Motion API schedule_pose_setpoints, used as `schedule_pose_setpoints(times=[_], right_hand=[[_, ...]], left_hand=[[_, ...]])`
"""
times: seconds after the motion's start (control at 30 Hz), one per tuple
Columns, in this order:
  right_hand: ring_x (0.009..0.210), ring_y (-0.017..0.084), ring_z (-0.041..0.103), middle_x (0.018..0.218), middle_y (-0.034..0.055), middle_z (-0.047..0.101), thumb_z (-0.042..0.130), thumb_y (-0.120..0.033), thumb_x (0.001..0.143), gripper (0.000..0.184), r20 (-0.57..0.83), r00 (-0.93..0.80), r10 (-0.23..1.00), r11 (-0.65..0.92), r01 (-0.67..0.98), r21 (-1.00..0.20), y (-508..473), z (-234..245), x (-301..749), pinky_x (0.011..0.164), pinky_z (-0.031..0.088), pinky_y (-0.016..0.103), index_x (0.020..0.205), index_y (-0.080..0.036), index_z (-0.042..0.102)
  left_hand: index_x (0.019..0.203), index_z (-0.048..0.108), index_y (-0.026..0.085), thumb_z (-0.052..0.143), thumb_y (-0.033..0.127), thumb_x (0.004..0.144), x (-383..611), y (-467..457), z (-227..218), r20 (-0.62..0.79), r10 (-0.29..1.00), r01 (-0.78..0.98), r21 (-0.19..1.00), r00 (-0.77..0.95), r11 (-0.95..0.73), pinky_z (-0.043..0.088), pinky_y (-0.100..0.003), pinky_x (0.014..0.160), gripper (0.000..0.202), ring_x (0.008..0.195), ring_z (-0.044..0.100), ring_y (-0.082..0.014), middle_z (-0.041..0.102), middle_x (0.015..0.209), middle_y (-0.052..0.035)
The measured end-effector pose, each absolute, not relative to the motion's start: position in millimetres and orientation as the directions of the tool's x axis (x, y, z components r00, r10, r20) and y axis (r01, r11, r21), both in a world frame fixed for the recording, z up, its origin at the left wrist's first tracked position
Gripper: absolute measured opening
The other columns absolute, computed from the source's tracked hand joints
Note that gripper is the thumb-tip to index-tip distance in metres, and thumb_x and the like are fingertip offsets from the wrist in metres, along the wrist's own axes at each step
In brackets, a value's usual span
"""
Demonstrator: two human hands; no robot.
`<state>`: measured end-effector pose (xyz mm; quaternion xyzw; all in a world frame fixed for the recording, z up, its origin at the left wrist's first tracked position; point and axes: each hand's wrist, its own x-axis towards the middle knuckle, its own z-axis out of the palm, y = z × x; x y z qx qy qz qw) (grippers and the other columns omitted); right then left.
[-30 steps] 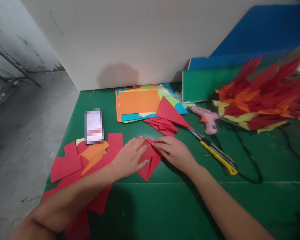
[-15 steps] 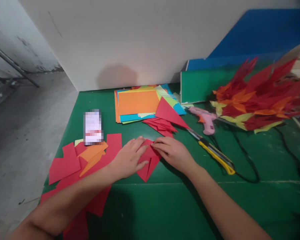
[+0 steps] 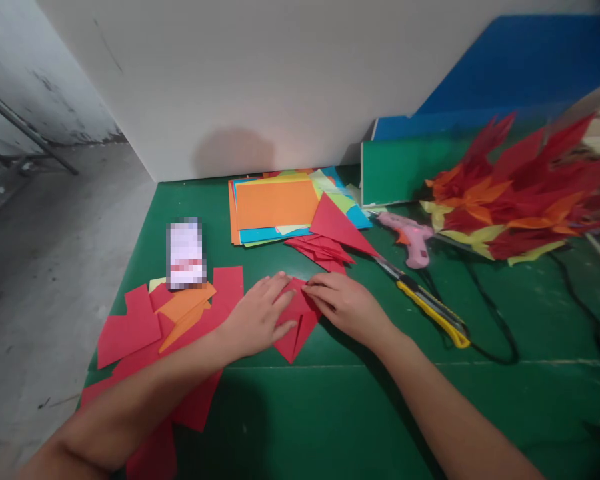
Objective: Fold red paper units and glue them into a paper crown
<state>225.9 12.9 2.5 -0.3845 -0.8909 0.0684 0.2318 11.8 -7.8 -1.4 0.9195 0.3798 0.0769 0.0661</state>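
Observation:
A folded piece of red paper point(image 3: 295, 333) lies on the green table between my hands, its lower corner pointing toward me. My left hand point(image 3: 260, 313) rests flat on its left side with the fingers spread. At the upper right of the same paper, my right hand point(image 3: 347, 303) has thumb and fingers pressed together on a fold; the fingertips partly cover that edge. Just beyond my hands sits a small pile of folded red paper pieces point(image 3: 323, 250). A single red folded piece point(image 3: 337, 227) leans over the stack of coloured paper point(image 3: 277, 205).
A yellow box cutter point(image 3: 433, 312) and a pink glue gun point(image 3: 411, 239) with a black cord lie to the right. Red and orange paper flowers point(image 3: 520, 193) fill the back right. On the left are red paper scraps point(image 3: 130, 327) and a blurred-out phone-shaped object point(image 3: 186, 253).

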Motion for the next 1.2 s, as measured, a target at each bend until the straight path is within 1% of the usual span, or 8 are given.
schedule_pose_setpoints(times=[0.13,0.2,0.37,0.5,0.7,0.8,1.0,1.2], right_hand=[[0.085,0.021,0.063,0.093,0.0093,0.070,0.045,-0.018,0.093,0.026,0.353,-0.594,0.722,0.690,0.657,-0.305,12,4,224,0.073,0.053,0.033,0.090,-0.017,0.071],[0.084,0.021,0.064,0.093,0.0094,0.071,0.045,-0.018,0.092,0.026,0.349,-0.586,0.731,0.680,0.668,-0.302,12,5,223,0.074,0.053,0.034,0.090,-0.017,0.070],[0.085,0.022,0.063,0.095,0.0110,0.070,0.045,-0.016,0.092,0.025,0.342,-0.599,0.724,0.687,0.666,-0.289,12,6,223,0.074,0.054,0.035,0.091,-0.014,0.070],[0.088,0.022,0.063,0.097,0.0102,0.070,0.045,-0.016,0.092,0.026,0.303,-0.620,0.724,0.690,0.654,-0.312,13,7,226,0.076,0.054,0.036,0.093,-0.016,0.071],[0.089,0.021,0.062,0.099,0.0106,0.068,0.045,-0.017,0.092,0.026,0.258,-0.642,0.722,0.690,0.638,-0.342,14,11,229,0.075,0.053,0.035,0.098,-0.017,0.070],[0.089,0.021,0.061,0.101,0.0107,0.068,0.045,-0.017,0.093,0.027,0.235,-0.650,0.723,0.687,0.639,-0.346,13,12,230,0.075,0.052,0.035,0.102,-0.017,0.070],[0.093,0.023,0.060,0.104,0.0116,0.067,0.043,-0.016,0.092,0.029,0.208,-0.653,0.728,0.681,0.653,-0.332,10,15,230,0.079,0.052,0.038,0.105,-0.015,0.069],[0.090,0.023,0.061,0.102,0.0120,0.068,0.043,-0.015,0.092,0.029,0.202,-0.648,0.734,0.676,0.670,-0.308,9,16,229,0.078,0.053,0.037,0.102,-0.015,0.070]], left_hand=[[0.130,0.047,0.008,0.038,0.043,0.095,11,-8,-3,0.117,0.698,0.679,0.163,0.707,-0.715,0.031,-0.045,0.112,0.050,0.139,0.031,-0.0294,0.044,0.142,-0.0171],[0.130,0.047,0.008,0.038,0.043,0.095,11,-8,-3,0.117,0.697,0.680,0.158,0.707,-0.716,0.031,-0.044,0.112,0.050,0.138,0.033,-0.0291,0.044,0.142,-0.0173],[0.130,0.047,0.008,0.039,0.043,0.095,11,-7,-3,0.113,0.700,0.680,0.170,0.706,-0.713,0.030,-0.045,0.112,0.050,0.136,0.035,-0.0292,0.044,0.142,-0.0180],[0.131,0.047,0.009,0.038,0.044,0.095,11,-7,-3,0.104,0.702,0.681,0.184,0.704,-0.709,0.029,-0.044,0.113,0.050,0.137,0.035,-0.0291,0.044,0.142,-0.0172],[0.139,0.038,0.012,0.037,0.044,0.095,11,-6,-2,0.087,0.705,0.676,0.220,0.704,-0.703,0.028,-0.044,0.113,0.054,0.137,0.033,-0.0280,0.044,0.143,-0.0133],[0.140,0.038,0.012,0.037,0.044,0.095,10,-5,-3,0.099,0.706,0.675,0.226,0.702,-0.703,0.028,-0.044,0.113,0.055,0.138,0.033,-0.0279,0.044,0.143,-0.0128],[0.140,0.040,0.013,0.036,0.045,0.095,9,-6,-3,0.095,0.703,0.677,0.205,0.705,-0.706,0.027,-0.044,0.113,0.054,0.138,0.033,-0.0271,0.044,0.143,-0.0125],[0.140,0.041,0.017,0.035,0.046,0.096,9,-5,-2,0.085,0.691,0.673,0.172,0.718,-0.720,0.028,-0.045,0.112,0.053,0.137,0.033,-0.0271,0.044,0.142,-0.0128]])
